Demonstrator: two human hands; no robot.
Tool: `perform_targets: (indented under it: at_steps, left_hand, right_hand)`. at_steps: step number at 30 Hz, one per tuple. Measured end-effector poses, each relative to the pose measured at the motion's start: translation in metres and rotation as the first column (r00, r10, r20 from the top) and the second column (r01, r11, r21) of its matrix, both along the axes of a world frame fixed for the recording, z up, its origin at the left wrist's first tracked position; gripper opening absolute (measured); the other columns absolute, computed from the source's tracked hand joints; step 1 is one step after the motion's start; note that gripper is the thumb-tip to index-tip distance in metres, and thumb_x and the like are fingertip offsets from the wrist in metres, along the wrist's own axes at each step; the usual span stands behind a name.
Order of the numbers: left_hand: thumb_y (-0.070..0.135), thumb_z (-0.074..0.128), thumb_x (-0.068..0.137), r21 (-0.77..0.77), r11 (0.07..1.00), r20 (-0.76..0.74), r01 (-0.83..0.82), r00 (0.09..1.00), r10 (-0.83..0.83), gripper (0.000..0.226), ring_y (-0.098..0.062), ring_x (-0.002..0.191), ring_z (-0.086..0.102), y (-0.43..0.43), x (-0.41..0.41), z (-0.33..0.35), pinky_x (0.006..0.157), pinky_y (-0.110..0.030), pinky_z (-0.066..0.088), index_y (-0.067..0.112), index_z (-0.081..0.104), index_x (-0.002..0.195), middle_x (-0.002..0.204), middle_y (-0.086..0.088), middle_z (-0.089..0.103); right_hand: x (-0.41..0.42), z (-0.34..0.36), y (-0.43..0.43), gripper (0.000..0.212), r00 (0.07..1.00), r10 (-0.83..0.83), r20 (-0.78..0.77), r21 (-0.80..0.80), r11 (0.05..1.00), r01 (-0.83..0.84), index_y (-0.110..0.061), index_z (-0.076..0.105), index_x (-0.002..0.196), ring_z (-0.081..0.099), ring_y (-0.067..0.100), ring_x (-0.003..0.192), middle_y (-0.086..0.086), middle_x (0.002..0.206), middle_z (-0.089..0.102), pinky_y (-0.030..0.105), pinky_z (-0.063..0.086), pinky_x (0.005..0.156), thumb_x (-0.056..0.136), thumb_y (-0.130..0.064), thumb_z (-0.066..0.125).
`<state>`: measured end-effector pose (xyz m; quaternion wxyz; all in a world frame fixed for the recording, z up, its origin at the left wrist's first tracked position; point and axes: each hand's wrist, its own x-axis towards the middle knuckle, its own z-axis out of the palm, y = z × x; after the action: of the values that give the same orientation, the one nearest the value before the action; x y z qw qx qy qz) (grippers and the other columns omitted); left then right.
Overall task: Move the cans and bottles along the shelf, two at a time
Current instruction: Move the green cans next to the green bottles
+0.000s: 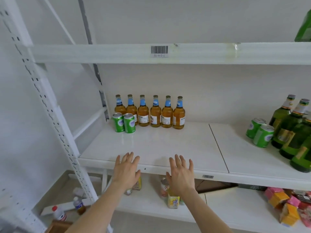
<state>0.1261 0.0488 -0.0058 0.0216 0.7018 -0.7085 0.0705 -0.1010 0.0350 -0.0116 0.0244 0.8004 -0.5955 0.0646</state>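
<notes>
two green cans [260,132] stand touching at 3 o'clock on the shelf [168,145], just in front of a cluster of green glass bottles [289,130], while at 10 o'clock another can pair [123,122] fronts a row of six amber bottles [149,113]. the cans look light, thin-walled and slick, best taken round the middle; the glass is likely heavier and breakable, safer held on the body than the neck. at 6 o'clock the left grip [127,170] and right grip [181,174] hover spread and empty over the shelf's front edge.
</notes>
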Motion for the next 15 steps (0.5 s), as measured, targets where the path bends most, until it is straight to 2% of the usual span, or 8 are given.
perform_targets:
  at_steps: [6, 15]
  left_hand:
    - [0.048, 0.04, 0.097, 0.005, 1.0, 0.031, -0.027, 0.999, 0.027, 0.058, -0.025, 0.148, 0.019, -0.016, 0.069, 0.006, 0.119, -0.051, 0.016, 0.025, 0.027, 0.149, 0.16, -0.008, 0.024]
    - [0.047, 0.04, 0.097, -0.014, 0.998, 0.029, -0.064, 0.997, 0.065, 0.059, -0.023, 0.148, 0.018, -0.08, 0.131, 0.01, 0.119, -0.05, 0.015, 0.024, 0.026, 0.15, 0.16, -0.007, 0.023]
  right_hand:
    - [0.069, 0.002, -0.02, 0.061, 1.0, 0.024, 0.005, 0.001, 1.0, -0.024, -0.017, 0.019, 0.152, 0.009, 0.026, 0.151, 0.01, 0.163, 0.015, 0.056, 0.004, 0.119, 0.101, -0.044, 0.036]
    - [0.133, 0.01, -0.092, 0.061, 0.999, 0.039, -0.015, -0.011, 0.999, -0.039, -0.019, 0.019, 0.153, 0.01, 0.026, 0.15, 0.009, 0.163, 0.016, 0.056, 0.004, 0.118, 0.1, -0.046, 0.035]
